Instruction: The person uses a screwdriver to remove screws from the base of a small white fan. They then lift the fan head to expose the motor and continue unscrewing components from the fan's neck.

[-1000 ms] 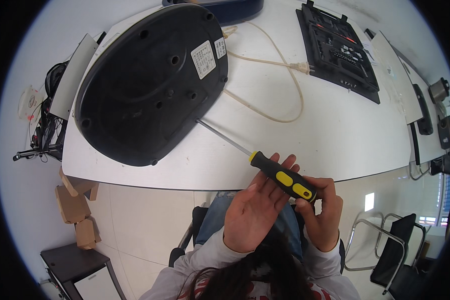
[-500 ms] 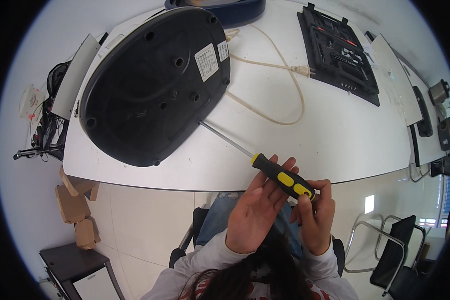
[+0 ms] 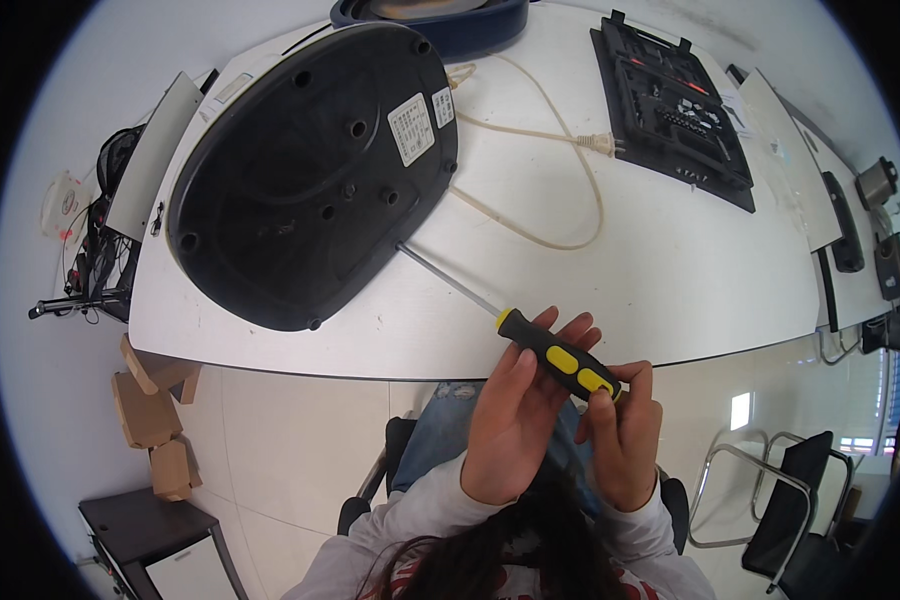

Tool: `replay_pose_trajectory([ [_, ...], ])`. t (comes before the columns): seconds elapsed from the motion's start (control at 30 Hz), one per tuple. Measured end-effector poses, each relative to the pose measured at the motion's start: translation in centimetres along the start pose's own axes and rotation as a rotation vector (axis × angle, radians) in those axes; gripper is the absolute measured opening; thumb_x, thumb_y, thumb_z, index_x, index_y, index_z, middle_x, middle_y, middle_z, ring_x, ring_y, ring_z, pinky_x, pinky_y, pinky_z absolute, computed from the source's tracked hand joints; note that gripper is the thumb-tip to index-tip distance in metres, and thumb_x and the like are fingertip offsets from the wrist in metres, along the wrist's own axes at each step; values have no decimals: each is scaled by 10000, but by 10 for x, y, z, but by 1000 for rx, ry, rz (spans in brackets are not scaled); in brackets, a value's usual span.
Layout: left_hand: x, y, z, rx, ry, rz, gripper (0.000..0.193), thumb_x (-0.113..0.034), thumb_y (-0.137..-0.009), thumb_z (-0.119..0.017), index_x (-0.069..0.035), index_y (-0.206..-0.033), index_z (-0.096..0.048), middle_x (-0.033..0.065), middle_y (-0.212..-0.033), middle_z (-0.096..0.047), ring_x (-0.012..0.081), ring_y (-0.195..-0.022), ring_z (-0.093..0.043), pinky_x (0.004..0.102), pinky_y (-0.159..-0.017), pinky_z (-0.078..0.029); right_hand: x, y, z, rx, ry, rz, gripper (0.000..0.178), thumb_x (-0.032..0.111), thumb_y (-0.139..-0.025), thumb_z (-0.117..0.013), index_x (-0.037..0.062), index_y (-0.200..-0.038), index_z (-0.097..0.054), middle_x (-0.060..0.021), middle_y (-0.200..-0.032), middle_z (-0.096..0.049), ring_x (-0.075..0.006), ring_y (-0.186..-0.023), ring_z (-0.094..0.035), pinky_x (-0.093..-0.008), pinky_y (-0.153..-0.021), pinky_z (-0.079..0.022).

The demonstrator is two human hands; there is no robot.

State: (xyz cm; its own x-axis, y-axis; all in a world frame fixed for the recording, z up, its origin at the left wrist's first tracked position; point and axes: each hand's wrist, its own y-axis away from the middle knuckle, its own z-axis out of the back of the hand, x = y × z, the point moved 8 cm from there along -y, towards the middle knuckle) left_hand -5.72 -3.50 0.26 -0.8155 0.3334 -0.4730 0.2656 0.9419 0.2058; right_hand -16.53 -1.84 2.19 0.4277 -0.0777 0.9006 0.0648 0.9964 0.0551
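A screwdriver (image 3: 552, 352) with a black and yellow handle slants up and left. Its metal shaft ends at a hole near the lower right edge of the black base (image 3: 270, 230) of a large rounded appliance, which is turned with its underside toward me. Several round recesses and two white labels show on that base. My left hand (image 3: 515, 425), palm up, has its fingers behind the handle and its thumb against the front part. My right hand (image 3: 625, 440) pinches the butt end of the handle between thumb and fingers. The shaft's tip is hidden in the hole.
A beige power cord (image 3: 598, 215) loops over the white table (image 3: 710, 290), its plug by a black tool case (image 3: 675, 110) with bits. Behind the appliance stands a dark blue tub-like part (image 3: 470, 35). Cardboard boxes (image 3: 150, 410) and a chair (image 3: 795, 490) stand beyond the table's near edge.
My left thumb has come in against the handle. Both hands and the handle have shifted slightly left; the black base has tilted a little, its screwdriver hole staying in about the same place.
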Motion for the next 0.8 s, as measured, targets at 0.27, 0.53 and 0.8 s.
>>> replay_pose_trajectory([
  [0.27, 3, 1, 2, -24, -8, -53, 481, -347, -955, -373, -27, -1303, -285, 155, -1304, -413, 274, -1261, -361, 389, -1028, -321, -2, -1, 2, -20, -10, 103, 279, 210, -861, -557, 2, -1012, -445, -106, -641, -582, -196, -505, -569, -265, -459, -401],
  [0.53, 5, 1, 5, -21, 20, -53, 441, -327, -965, -351, -27, -1283, -294, 152, -1300, -413, 284, -1263, -355, 398, -1037, -322, 12, -3, -4, 1, 91, 179, 365, 195, -811, -636, 5, -1068, -460, -146, -725, -602, -273, -534, -580, -298, -489, -433],
  [0.8, 7, 2, 8, -36, 19, -59, 430, -334, -961, -367, -36, -1267, -322, 121, -1241, -451, 279, -1254, -364, 397, -1026, -333, 11, -3, -3, -38, 101, 205, 354, 236, -793, -671, 7, -970, -469, -126, -638, -567, -249, -477, -541, -290, -444, -397],
])
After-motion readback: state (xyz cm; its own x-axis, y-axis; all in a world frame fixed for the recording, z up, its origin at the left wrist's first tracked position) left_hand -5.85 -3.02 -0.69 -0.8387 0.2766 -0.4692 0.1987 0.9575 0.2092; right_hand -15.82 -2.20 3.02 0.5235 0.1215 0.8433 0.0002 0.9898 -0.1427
